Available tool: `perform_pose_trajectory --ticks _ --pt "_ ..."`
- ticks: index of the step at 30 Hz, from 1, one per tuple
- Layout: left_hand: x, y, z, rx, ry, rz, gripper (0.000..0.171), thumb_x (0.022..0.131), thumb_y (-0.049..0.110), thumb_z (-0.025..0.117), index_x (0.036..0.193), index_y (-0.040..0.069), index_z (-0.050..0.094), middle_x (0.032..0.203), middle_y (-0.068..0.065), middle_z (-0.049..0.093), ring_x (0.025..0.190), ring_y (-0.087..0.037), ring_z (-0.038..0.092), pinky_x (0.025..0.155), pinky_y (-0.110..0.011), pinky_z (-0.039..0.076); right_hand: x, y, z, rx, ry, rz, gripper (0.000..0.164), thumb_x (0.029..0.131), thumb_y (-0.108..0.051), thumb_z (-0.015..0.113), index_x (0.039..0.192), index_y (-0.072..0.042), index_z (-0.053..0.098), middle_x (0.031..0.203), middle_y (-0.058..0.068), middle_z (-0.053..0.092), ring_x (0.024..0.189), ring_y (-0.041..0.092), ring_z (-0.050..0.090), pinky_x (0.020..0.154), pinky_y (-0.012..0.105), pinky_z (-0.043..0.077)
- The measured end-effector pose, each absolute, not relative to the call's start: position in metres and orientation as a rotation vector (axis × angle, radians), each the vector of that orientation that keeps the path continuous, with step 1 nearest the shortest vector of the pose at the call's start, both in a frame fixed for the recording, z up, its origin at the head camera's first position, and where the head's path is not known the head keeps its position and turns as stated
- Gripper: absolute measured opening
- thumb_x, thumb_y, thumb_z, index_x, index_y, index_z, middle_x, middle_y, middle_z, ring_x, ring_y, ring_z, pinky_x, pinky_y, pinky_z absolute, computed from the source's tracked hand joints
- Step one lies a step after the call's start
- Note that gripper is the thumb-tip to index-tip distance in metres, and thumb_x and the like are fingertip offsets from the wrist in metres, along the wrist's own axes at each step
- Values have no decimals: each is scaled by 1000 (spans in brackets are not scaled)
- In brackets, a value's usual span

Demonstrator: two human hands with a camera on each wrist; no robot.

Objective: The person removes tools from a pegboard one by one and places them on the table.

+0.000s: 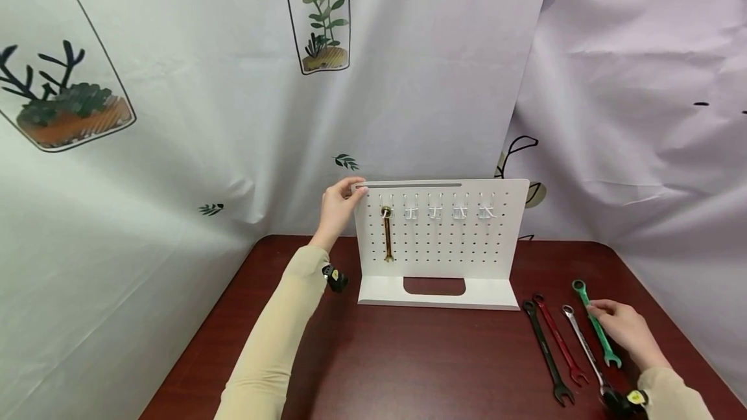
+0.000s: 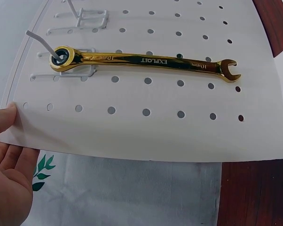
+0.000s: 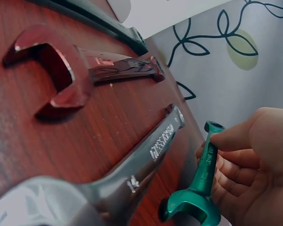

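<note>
At the upper left corner of a white pegboard, my left hand grips the edge, thumb in front and fingers behind. A gold combination wrench hangs by its ring end on the leftmost white hook, its open end pointing down; the left wrist view shows it close up. On the right, my right hand pinches a green combination wrench by its shaft between thumb and fingers. Just left of that hand lies a silver wrench, its lower end overlapped by the wrist camera.
More white hooks line the pegboard's upper row. A black wrench and a red wrench lie side by side on the dark red table, right of the board's base. A patterned curtain hangs behind.
</note>
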State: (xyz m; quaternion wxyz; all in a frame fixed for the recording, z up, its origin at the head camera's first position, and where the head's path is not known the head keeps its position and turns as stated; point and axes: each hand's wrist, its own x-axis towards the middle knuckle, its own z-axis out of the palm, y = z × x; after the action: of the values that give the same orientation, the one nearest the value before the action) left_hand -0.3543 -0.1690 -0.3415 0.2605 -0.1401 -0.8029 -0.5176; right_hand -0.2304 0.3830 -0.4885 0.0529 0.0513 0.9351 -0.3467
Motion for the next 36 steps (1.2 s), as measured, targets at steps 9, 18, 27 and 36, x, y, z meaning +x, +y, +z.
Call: perform_pose_trajectory --ticks 9,18,27,36 --pt "-350 -169 -344 -365 -2184 -1413 32 96 25 71 122 6 71 95 -10 72 87 -23 67 69 -32 46 -230 382 -494 141 2851 -1040 64 105 -41 47 132 16 52 133 44 46 116 61 46 84 60 47" --pt "-349 -169 -345 -373 -2175 -1412 33 96 26 71 122 5 71 92 -10 72 86 -24 66 70 -33 46 -231 382 -495 142 2822 -1027 64 104 -42 49 133 16 52 133 44 46 116 62 46 82 59 48" --pt "-351 -168 -342 -386 -2171 -1405 33 96 26 72 121 6 72 97 -10 72 90 -23 67 74 -36 50 -231 380 -494 104 2855 -1012 55 105 -33 49 128 16 55 128 42 52 111 59 51 79 56 49" --pt "-353 -169 -343 -402 -2162 -1373 33 95 26 73 121 6 72 96 -11 73 90 -24 69 79 -43 54 -229 377 -490 122 2818 -1042 55 104 -33 51 127 16 55 125 41 54 104 53 57 76 52 51"
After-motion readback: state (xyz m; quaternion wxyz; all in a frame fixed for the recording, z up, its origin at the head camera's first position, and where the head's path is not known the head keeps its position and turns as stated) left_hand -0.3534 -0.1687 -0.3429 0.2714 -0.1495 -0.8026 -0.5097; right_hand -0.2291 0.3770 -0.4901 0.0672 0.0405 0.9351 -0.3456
